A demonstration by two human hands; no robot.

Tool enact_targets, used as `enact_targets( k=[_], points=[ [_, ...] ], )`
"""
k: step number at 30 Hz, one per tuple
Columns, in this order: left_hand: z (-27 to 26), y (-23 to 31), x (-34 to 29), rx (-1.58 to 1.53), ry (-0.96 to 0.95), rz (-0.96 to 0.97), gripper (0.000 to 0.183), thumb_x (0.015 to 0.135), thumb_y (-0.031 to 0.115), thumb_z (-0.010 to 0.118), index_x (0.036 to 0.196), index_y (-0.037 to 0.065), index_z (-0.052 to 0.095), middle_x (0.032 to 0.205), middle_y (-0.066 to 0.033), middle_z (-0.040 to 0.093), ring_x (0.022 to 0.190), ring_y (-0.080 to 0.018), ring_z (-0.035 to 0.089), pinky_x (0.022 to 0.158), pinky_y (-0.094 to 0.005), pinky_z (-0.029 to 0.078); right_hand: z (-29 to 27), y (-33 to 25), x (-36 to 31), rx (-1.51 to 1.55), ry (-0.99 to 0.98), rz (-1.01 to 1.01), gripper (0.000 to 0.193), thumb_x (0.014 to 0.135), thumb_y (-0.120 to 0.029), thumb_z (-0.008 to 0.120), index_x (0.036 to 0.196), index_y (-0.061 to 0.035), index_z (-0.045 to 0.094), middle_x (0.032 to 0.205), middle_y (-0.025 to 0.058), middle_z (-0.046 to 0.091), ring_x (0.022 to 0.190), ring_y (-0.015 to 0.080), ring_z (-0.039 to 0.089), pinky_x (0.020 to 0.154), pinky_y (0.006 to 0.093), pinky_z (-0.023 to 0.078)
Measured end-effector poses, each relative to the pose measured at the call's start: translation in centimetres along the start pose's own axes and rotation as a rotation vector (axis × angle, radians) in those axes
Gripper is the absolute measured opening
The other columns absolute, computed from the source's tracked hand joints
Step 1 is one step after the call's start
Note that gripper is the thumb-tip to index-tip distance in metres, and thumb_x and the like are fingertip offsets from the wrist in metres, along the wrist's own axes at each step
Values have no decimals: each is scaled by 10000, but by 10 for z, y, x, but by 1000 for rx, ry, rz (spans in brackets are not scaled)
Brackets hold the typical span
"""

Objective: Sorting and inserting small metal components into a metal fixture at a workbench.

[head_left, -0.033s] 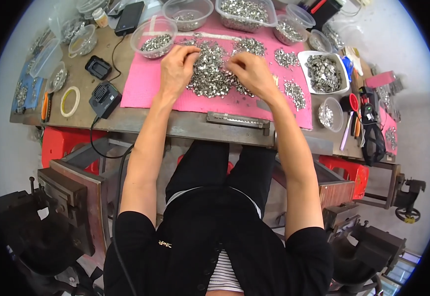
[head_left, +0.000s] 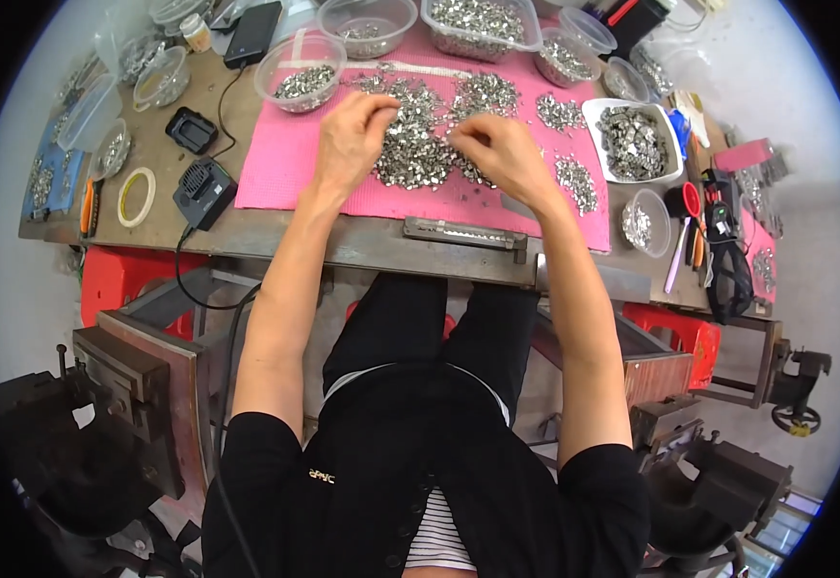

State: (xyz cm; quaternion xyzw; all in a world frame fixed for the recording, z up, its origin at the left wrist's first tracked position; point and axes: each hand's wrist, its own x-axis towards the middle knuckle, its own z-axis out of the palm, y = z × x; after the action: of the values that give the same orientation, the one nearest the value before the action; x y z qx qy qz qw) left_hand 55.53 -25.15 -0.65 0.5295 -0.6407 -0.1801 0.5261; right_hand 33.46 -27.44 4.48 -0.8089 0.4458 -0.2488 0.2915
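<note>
A heap of small shiny metal pieces (head_left: 412, 162) lies in the middle of a pink ribbed mat (head_left: 290, 188). Over its left side is my left hand (head_left: 351, 135), thumb and forefinger pinched together; whatever is between them is too small to make out. My right hand (head_left: 500, 149) hovers at the heap's right edge, also closed in a pinch, and its fingertips hide anything held. Smaller piles of the same pieces (head_left: 560, 113) are spread to the right. Beyond my left hand stands a clear round tub (head_left: 301, 82) partly filled with them.
A white square bowl (head_left: 635, 144) of metal pieces stands right of the mat, near a small clear cup (head_left: 644, 223). Full clear tubs (head_left: 478, 29) line the back. A black charger (head_left: 205, 196) with a cable and a tape roll (head_left: 137, 198) lie left. A metal bar (head_left: 463, 234) runs along the bench edge.
Both hands have shifted slightly to the right, and the right one has also come a little nearer to me. Both remain pinched over the heap.
</note>
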Motion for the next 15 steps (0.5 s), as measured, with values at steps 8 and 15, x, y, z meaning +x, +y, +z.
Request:
enact_targets(
  k=[8, 15],
  points=[
    [28, 49, -41, -125, -408, -6, 125, 895, 43, 668, 1002, 12, 726, 881, -103, 669, 757, -208, 642, 690, -313, 510, -4, 12, -62, 102, -83, 172, 184, 866, -138, 700, 961, 18, 728, 728, 135, 690, 629, 177, 617, 623, 343, 487],
    [40, 36, -48, -48, -359, 125, 143, 897, 36, 669, 1029, 4, 714, 913, -116, 675, 771, -222, 655, 685, -329, 514, 12, 15, -67, -13, 7, 104, 165, 869, -132, 734, 966, 2, 731, 762, 113, 699, 646, 166, 626, 615, 327, 488]
  ],
)
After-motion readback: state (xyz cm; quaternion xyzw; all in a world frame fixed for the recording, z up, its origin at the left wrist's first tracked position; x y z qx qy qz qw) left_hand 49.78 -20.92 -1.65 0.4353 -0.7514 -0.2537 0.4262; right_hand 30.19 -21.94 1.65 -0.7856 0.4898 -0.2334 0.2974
